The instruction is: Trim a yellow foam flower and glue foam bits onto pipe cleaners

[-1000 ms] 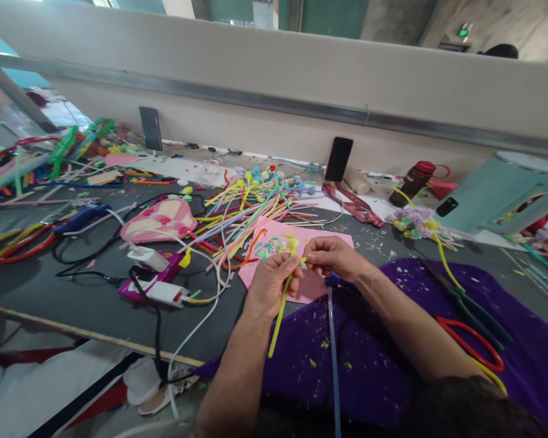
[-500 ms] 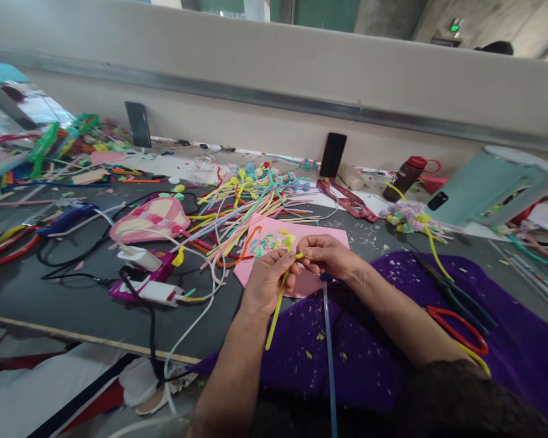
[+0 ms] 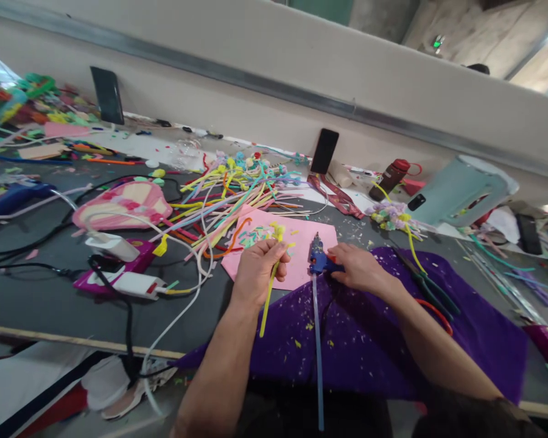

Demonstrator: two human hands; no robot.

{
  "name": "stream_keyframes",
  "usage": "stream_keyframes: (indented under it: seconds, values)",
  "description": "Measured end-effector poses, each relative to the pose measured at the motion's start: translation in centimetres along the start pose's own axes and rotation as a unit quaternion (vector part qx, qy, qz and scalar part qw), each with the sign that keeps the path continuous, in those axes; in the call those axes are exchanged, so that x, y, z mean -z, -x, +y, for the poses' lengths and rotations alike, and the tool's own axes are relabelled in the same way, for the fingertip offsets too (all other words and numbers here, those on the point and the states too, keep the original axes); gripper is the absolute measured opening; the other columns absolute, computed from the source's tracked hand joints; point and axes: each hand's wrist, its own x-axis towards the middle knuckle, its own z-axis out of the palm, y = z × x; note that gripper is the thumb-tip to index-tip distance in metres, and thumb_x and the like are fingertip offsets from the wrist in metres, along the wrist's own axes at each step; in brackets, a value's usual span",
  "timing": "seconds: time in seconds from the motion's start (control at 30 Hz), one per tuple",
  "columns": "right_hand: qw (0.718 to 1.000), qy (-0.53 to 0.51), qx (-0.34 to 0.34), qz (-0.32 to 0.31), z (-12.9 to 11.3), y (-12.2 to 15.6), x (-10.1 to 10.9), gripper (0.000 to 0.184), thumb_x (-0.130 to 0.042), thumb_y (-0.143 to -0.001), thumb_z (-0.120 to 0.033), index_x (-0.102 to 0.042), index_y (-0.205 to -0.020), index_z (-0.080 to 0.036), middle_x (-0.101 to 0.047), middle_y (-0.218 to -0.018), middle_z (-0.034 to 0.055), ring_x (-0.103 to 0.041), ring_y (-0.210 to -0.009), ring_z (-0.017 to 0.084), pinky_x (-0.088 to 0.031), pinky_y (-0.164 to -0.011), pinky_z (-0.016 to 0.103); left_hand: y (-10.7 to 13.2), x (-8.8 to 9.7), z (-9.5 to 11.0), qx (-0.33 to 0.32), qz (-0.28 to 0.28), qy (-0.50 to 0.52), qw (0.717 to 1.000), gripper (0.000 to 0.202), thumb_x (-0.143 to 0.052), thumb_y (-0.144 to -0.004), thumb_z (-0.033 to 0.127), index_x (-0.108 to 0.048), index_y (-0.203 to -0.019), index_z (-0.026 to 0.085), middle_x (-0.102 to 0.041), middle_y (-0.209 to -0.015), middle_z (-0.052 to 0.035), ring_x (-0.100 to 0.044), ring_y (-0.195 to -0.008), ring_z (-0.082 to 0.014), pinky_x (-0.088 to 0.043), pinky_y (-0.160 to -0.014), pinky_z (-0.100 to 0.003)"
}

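Note:
My left hand [image 3: 259,272] is closed round a yellow pipe cleaner [image 3: 267,307], whose stem hangs below the fist. Fuzzy yellow pieces at its upper end show above the fingertips. My right hand [image 3: 364,267] has its fingers at the handle of a blue glue gun [image 3: 318,260], which lies nozzle away from me. A long, clear glue stick [image 3: 318,353] sticks out of its back towards me. Under the glue gun's front is a pink sheet [image 3: 296,278], with small green and yellow clippings on it. A purple cloth [image 3: 360,340] spreads beneath my right forearm.
A heap of coloured pipe cleaners [image 3: 242,188] lies behind the pink sheet. Pliers [image 3: 432,289] rest on the cloth at right. A power strip [image 3: 119,267] with cables sits at left. Phones, a brown bottle [image 3: 390,179] and a pale blue jug [image 3: 461,191] stand along the wall.
My right hand has let go of the small yellow piece by my left fingers and moved right and down to the glue gun's handle. The left hand keeps the yellow pipe cleaner. The view has shifted.

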Motion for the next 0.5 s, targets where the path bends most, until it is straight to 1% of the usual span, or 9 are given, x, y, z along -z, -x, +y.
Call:
stream_keyframes:
  seconds: [0.07, 0.13, 0.2, 0.27, 0.3, 0.33, 0.43, 0.47, 0.5]
  values:
    - [1.0, 0.014, -0.013, -0.009, -0.3, 0.1, -1.0, 0.039, -0.06, -0.075, -0.025, -0.058, -0.112, -0.015, -0.063, -0.108, 0.0133, -0.059, -0.096, 0.025, -0.042, -0.076, 0.03, 0.1, -0.2, 0.0, -0.001, 0.006, -0.004, 1.0, 0.025, -0.07, -0.068, 0.032, -0.056, -0.057, 0.014, -0.052, -0.042, 0.0038, -0.043, -0.033, -0.0051, -0.032, -0.033, -0.016]
    - [1.0, -0.002, -0.023, -0.003, -0.4, -0.1, -1.4, 0.036, -0.057, -0.075, -0.025, -0.06, -0.11, -0.015, -0.063, -0.104, 0.0127, -0.06, -0.09, 0.024, -0.042, -0.072, 0.03, 0.1, -0.4, -0.1, -0.001, 0.025, -0.013, 1.0, 0.026, -0.07, -0.067, 0.033, -0.055, -0.057, 0.014, -0.052, -0.04, 0.0039, -0.044, -0.032, -0.0056, -0.032, -0.033, -0.016]
    - [0.998, -0.058, -0.031, 0.016, -0.1, -0.1, -1.2, 0.034, -0.056, -0.075, -0.026, -0.061, -0.107, -0.016, -0.065, -0.1, 0.0109, -0.061, -0.085, 0.024, -0.042, -0.07, 0.03, 0.1, -0.5, -0.2, -0.005, 0.053, -0.023, 0.998, 0.027, -0.07, -0.066, 0.035, -0.055, -0.058, 0.015, -0.052, -0.04, 0.0042, -0.045, -0.031, -0.0059, -0.033, -0.033, -0.016]
    - [0.985, -0.163, -0.037, 0.044, 0.8, 0.1, -0.8, 0.033, -0.056, -0.074, -0.028, -0.063, -0.104, -0.019, -0.066, -0.098, 0.0082, -0.061, -0.083, 0.023, -0.043, -0.072, 0.032, 0.0, -0.5, -0.3, -0.015, 0.083, -0.033, 0.996, 0.028, -0.07, -0.065, 0.037, -0.054, -0.059, 0.015, -0.053, -0.04, 0.0046, -0.046, -0.032, -0.0063, -0.033, -0.032, -0.016]
    - [0.97, -0.233, -0.041, 0.062, 1.4, 0.3, -0.5, 0.033, -0.057, -0.072, -0.028, -0.063, -0.103, -0.02, -0.067, -0.097, 0.0068, -0.061, -0.083, 0.023, -0.044, -0.073, 0.033, 0.0, -0.5, -0.4, -0.019, 0.094, -0.041, 0.995, 0.028, -0.07, -0.065, 0.037, -0.054, -0.059, 0.015, -0.053, -0.041, 0.0047, -0.046, -0.031, -0.0064, -0.034, -0.032, -0.016]
    - [0.947, -0.308, -0.046, 0.077, 1.9, 0.6, -0.3, 0.032, -0.058, -0.071, -0.03, -0.063, -0.102, -0.021, -0.067, -0.096, 0.0058, -0.06, -0.082, 0.023, -0.044, -0.073, 0.034, 0.0, -0.4, -0.4, -0.022, 0.101, -0.05, 0.993, 0.027, -0.069, -0.065, 0.037, -0.055, -0.059, 0.015, -0.054, -0.041, 0.0046, -0.046, -0.031, -0.0065, -0.034, -0.032, -0.016]
    - [0.85, -0.513, -0.056, 0.11, 2.6, 1.4, -0.1, 0.031, -0.056, -0.07, -0.039, -0.063, -0.095, -0.022, -0.064, -0.081, 0.0067, -0.059, -0.071, 0.024, -0.045, -0.064, 0.036, 0.1, -0.4, -0.4, -0.027, 0.109, -0.094, 0.989, 0.025, -0.067, -0.068, 0.037, -0.056, -0.06, 0.016, -0.055, -0.041, 0.0041, -0.047, -0.031, -0.0071, -0.036, -0.032, -0.016]
    - [0.82, -0.558, -0.05, 0.113, 2.5, 1.7, -0.2, 0.033, -0.053, -0.07, -0.043, -0.064, -0.093, -0.021, -0.062, -0.077, 0.0078, -0.058, -0.066, 0.024, -0.044, -0.06, 0.036, 0.2, -0.3, -0.4, -0.03, 0.114, -0.116, 0.986, 0.024, -0.066, -0.069, 0.037, -0.057, -0.061, 0.016, -0.055, -0.041, 0.004, -0.047, -0.031, -0.0075, -0.036, -0.032, -0.016]
    - [0.797, -0.592, -0.041, 0.112, 2.1, 2.0, -0.2, 0.036, -0.051, -0.071, -0.046, -0.064, -0.091, -0.02, -0.061, -0.076, 0.0087, -0.056, -0.062, 0.023, -0.043, -0.056, 0.036, 0.3, -0.3, -0.4, -0.033, 0.119, -0.14, 0.982, 0.023, -0.065, -0.069, 0.036, -0.058, -0.061, 0.016, -0.055, -0.041, 0.0039, -0.048, -0.031, -0.0079, -0.037, -0.033, -0.017]
